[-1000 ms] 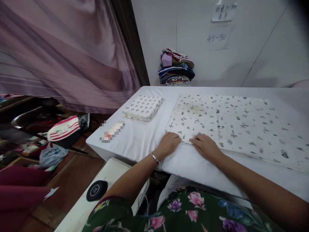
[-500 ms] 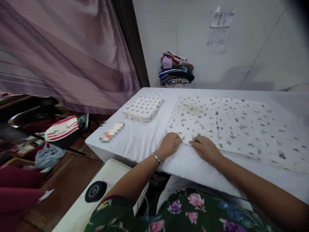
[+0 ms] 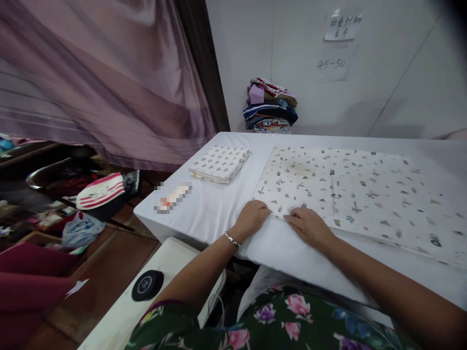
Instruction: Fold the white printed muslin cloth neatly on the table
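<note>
A large white patterned cloth (image 3: 357, 192) lies spread flat on the white table (image 3: 207, 209). My left hand (image 3: 253, 218) rests at the cloth's near left corner with its fingers curled onto the edge. My right hand (image 3: 309, 224) lies beside it on the same near edge, fingers curled and pinching the hem. The two hands are a few centimetres apart. A bracelet sits on my left wrist.
A folded patterned cloth (image 3: 220, 163) lies at the table's left. A small blurred object (image 3: 172, 197) sits near the left edge. A stack of folded clothes (image 3: 270, 104) stands against the wall. A white stand with a black disc (image 3: 147, 285) is below left; clutter covers the floor.
Both hands stay at the cloth's near edge; only the camera view has shifted slightly.
</note>
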A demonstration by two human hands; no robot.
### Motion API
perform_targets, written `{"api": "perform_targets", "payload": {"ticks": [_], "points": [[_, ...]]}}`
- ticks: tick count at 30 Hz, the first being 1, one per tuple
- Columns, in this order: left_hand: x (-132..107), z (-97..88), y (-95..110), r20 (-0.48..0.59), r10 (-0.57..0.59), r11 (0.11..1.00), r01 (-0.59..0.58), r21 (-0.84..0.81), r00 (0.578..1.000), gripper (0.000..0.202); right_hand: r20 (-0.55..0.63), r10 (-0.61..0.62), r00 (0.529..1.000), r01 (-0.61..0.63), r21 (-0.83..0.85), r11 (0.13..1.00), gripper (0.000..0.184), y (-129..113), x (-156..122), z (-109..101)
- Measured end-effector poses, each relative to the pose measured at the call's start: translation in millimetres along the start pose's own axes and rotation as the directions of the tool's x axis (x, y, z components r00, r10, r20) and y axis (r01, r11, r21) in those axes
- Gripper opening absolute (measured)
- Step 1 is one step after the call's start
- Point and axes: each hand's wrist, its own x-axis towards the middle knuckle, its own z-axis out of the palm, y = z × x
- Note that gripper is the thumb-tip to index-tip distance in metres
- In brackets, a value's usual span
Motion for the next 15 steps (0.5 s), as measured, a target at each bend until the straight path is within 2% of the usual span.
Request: {"api": "perform_targets", "payload": {"ticks": [7,15], "points": [[-25.7,-14.7,-24.4,-0.124,-0.201,0.979,0.197,-0.048,0.972,0.022,-0.037,-0.009,0.999,0.010,0.029,1.000,0.031,3.7,-1.9,4.8],[-30.4,-19.0,-16.3,-0.135,-0.312,0.946,0.294,-0.135,0.941,0.012,-0.061,0.009,0.998,-0.004,0.074,0.997,0.029,5.0,-4.1,7.1]]}}
